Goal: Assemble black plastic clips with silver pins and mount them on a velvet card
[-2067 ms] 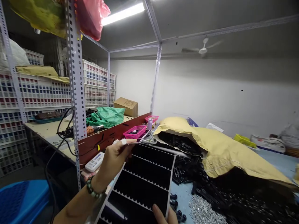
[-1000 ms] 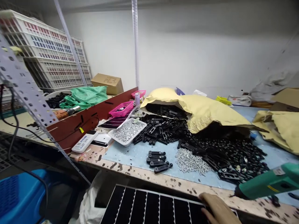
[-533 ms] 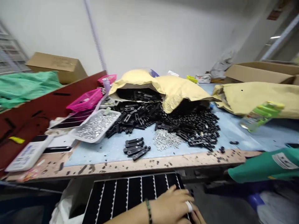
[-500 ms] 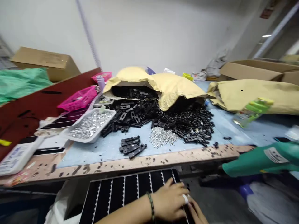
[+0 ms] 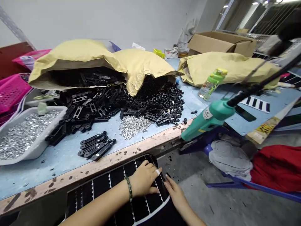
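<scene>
View swung right since the earlier frame; bench [image 5: 162,138] and its parts now sit farther left in sight, and the right hand [image 5: 176,194], barely showing then, is seen to past the wrist. Black strip sheet [image 5: 113,179] lies below the bench's near edge, its near border bowed. Left hand [image 5: 144,179] palm down on it toward the right end, fingers loosely spread, pressing and gripping nothing. Right hand at the sheet's right edge, thumb and forefinger close together; a small dark bit shows at the tips, but cannot tell whether it is pinched. Risks, as I judge: sheet could slide to the floor [image 5: 190,185] if the left palm lifts, or crease if pressed where it bows. Five black arms [image 5: 97,147] lie near the bench edge; a sleeve or the far-right hanging green driver [image 5: 208,121], if knocked, could scatter parts.
</scene>
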### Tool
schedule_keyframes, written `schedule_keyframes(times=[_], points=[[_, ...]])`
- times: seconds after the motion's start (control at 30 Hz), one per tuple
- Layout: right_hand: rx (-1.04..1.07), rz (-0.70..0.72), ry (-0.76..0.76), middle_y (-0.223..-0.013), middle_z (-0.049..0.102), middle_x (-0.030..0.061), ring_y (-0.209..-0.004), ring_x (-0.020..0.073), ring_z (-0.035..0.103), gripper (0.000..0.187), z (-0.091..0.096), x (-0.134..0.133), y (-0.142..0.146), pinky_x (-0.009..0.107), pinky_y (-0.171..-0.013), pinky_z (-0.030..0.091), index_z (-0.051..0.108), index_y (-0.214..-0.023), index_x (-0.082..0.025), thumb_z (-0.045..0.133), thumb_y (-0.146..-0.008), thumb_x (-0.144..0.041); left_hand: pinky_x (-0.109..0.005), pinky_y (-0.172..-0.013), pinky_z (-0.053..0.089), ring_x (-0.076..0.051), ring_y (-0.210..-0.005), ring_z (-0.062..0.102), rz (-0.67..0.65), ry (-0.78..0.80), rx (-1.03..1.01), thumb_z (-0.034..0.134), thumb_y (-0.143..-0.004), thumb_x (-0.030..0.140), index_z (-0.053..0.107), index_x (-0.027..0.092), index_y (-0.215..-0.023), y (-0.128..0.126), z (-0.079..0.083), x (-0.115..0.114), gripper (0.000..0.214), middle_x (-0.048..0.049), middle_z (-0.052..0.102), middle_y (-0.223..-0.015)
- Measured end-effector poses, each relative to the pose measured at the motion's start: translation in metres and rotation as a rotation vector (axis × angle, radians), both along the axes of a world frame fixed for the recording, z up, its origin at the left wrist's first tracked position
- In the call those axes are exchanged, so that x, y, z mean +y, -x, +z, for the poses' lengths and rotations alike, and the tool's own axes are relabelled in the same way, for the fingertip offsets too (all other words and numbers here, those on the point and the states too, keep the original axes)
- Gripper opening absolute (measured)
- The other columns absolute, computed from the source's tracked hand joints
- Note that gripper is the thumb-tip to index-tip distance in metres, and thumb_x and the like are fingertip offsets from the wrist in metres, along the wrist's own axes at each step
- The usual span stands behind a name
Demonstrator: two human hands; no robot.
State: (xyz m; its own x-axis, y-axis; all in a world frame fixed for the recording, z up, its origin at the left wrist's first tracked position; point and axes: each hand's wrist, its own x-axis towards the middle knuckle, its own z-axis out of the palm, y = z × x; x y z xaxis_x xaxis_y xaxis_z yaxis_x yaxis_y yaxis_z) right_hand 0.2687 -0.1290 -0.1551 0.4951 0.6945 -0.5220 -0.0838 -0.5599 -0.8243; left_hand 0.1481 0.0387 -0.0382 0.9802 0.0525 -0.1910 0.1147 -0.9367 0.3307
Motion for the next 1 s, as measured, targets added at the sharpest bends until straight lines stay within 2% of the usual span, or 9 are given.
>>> schedule_keyframes(times=[0.13, 0.23, 0.37, 0.53, 0.67, 0.8, 0.9, 1.0], points=[[0.006, -0.027, -0.01, -0.129, 0.059, 0.0132, -0.127, 0.0316, 0.046, 0.068, 0.009, -0.007, 0.007, 0.045, -0.109, 0.03, 0.061, -0.124, -0.016, 0.059, -0.073, -0.061, -0.041, -0.099, 0.03, -0.029, -0.115, 0.052, -0.069, 0.059, 0.083, 0.067, -0.074, 0.056, 0.042, 0.015, -0.134, -0.016, -0.002, 0.003, 0.078, -0.0145, 0.06, -0.122], [0.035, -0.09, -0.074, -0.13, 0.057, 0.0152, -0.126, 0.0331, 0.047, 0.066, 0.011, -0.008, 0.01, 0.047, -0.108, 0.03, 0.061, -0.122, -0.014, 0.064, -0.072, -0.056, -0.04, -0.102, 0.028, -0.029, -0.125, 0.045, -0.152, 0.151, 0.132, 0.07, -0.072, 0.052, 0.044, 0.017, -0.132, -0.03, -0.008, 0.003, 0.074, -0.0139, 0.055, -0.131], [0.121, -0.123, -0.168, -0.128, 0.059, 0.0153, -0.12, 0.0302, 0.053, 0.065, 0.015, -0.002, 0.008, 0.042, -0.103, 0.038, 0.059, -0.122, -0.012, 0.066, -0.072, -0.053, -0.043, -0.1, 0.03, -0.03, -0.122, 0.048, -0.141, 0.173, 0.197, 0.075, -0.067, 0.048, 0.046, 0.017, -0.13, -0.042, -0.012, 0.0, 0.075, -0.014, 0.058, -0.128], [0.199, -0.128, -0.203, -0.114, 0.068, 0.0136, -0.103, 0.0302, 0.064, 0.051, 0.024, 0.0, 0.006, 0.041, -0.091, 0.048, 0.063, -0.112, -0.013, 0.065, -0.075, -0.048, -0.043, -0.1, 0.031, -0.03, -0.12, 0.05, -0.114, 0.17, 0.24, 0.075, -0.066, 0.048, 0.044, 0.016, -0.132, -0.045, -0.008, 0.0, 0.08, -0.0153, 0.057, -0.127], [0.14, -0.137, -0.183, -0.111, 0.069, 0.0126, -0.103, 0.0304, 0.064, 0.048, 0.023, -0.007, 0.005, 0.041, -0.091, 0.047, 0.065, -0.107, -0.015, 0.064, -0.077, -0.052, -0.046, -0.096, 0.032, -0.033, -0.116, 0.051, -0.108, 0.152, 0.303, 0.072, -0.065, 0.054, 0.046, 0.02, -0.133, -0.049, -0.002, -0.001, 0.081, -0.0151, 0.058, -0.125], [0.042, -0.127, -0.165, -0.104, 0.071, 0.011, -0.1, 0.0295, 0.064, 0.048, 0.018, -0.014, 0.002, 0.039, -0.092, 0.045, 0.068, -0.1, -0.016, 0.06, -0.078, -0.058, -0.05, -0.094, 0.032, -0.035, -0.113, 0.049, -0.138, 0.047, 0.375, 0.068, -0.064, 0.062, 0.054, 0.026, -0.127, -0.055, 0.002, -0.009, 0.075, -0.0153, 0.056, -0.123], [-0.016, -0.095, -0.151, -0.101, 0.071, 0.0103, -0.098, 0.0295, 0.064, 0.048, 0.016, -0.016, 0.0, 0.038, -0.09, 0.045, 0.07, -0.096, -0.017, 0.056, -0.079, -0.06, -0.051, -0.094, 0.032, -0.035, -0.111, 0.048, -0.155, -0.003, 0.371, 0.066, -0.063, 0.065, 0.058, 0.023, -0.121, -0.057, 0.0, -0.015, 0.073, -0.0167, 0.056, -0.121], [-0.072, -0.072, -0.122, -0.101, 0.071, 0.0097, -0.098, 0.0301, 0.063, 0.046, 0.018, -0.013, -0.001, 0.038, -0.088, 0.045, 0.07, -0.097, -0.019, 0.055, -0.08, -0.059, -0.048, -0.096, 0.031, -0.033, -0.11, 0.049, -0.135, 0.012, 0.319, 0.069, -0.061, 0.065, 0.057, 0.016, -0.121, -0.055, -0.004, -0.017, 0.078, -0.0175, 0.058, -0.118]])
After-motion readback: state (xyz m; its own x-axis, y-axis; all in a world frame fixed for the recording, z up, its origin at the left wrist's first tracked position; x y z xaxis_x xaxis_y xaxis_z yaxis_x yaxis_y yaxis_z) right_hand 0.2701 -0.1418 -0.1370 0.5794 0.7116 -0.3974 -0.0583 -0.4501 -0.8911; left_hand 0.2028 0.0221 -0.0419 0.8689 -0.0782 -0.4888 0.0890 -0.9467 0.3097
